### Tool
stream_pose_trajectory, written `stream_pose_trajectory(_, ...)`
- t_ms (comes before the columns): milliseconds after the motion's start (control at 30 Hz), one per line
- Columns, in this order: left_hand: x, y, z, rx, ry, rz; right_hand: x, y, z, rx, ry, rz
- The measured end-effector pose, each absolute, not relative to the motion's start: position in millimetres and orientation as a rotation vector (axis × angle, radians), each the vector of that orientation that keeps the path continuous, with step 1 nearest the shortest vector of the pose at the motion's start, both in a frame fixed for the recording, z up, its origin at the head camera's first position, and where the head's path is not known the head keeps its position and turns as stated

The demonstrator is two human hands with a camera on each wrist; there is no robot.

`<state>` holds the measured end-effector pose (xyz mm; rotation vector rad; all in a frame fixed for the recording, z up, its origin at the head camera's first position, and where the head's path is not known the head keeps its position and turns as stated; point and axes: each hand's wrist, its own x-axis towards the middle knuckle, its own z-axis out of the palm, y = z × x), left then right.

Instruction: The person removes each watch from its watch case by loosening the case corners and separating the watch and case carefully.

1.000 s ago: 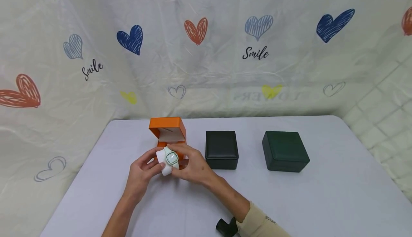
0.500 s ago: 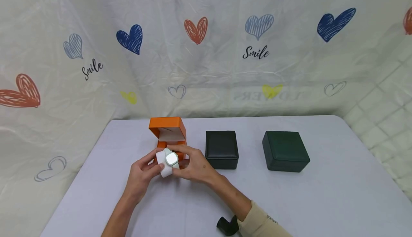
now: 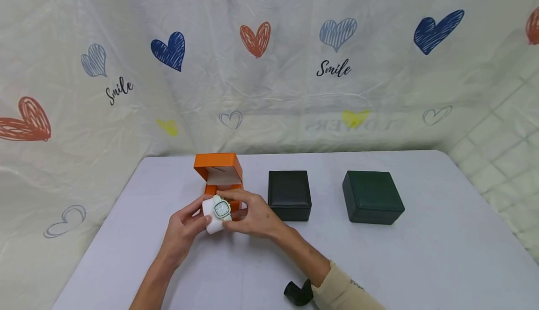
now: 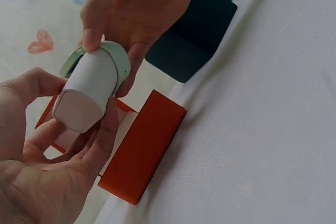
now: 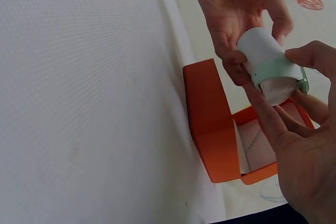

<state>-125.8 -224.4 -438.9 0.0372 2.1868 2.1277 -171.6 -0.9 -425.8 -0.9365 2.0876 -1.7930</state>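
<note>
A pale mint watch (image 3: 222, 209) with a squarish face is wrapped round a white watch cushion (image 3: 214, 226), held up between both hands in front of the orange box. My left hand (image 3: 184, 229) grips the bare left end of the cushion, with the thumb on its near side. From the other side my right hand (image 3: 257, 215) pinches the watch end between thumb and fingers. In the left wrist view the mint strap (image 4: 118, 60) circles the cushion's far end. The right wrist view shows the strap (image 5: 274, 70) near the right thumb.
The orange box (image 3: 218, 160) stands with its lid up right behind the hands. To its right sit a closed black box (image 3: 289, 193) and a closed dark green box (image 3: 373, 196). A black rounded object (image 3: 298, 294) shows beside the right sleeve. A heart-printed sheet hangs behind the table.
Both hands and the cushion have shifted slightly left and the watch is turned a little. Glare that whitened the watch face half a second ago is gone.
</note>
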Motion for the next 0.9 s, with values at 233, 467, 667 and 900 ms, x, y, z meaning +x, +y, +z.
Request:
stream_pose_trajectory(233, -126.2, -226.8, -439.0, 0.083, 2.156, 2.129, -172.7, 1.2, -422.5, -0.95, 2.045, -1.797)
stream_pose_trajectory(467, -125.5, -228.4, -440.6, 0.11, 2.127, 2.131, -172.9, 2.6, -423.1, -0.949, 2.057, -1.774)
stream_pose_trajectory(667, -125.9, -228.5, -438.5, 0.128, 2.121, 2.13, -172.2, 1.6, -420.5, -0.911, 2.052, -1.801)
stream_pose_trajectory(900, -126.4, -225.9, -436.6, 0.124, 2.151, 2.097, -170.4, -0.9, -419.6, -0.811, 2.096, -1.855)
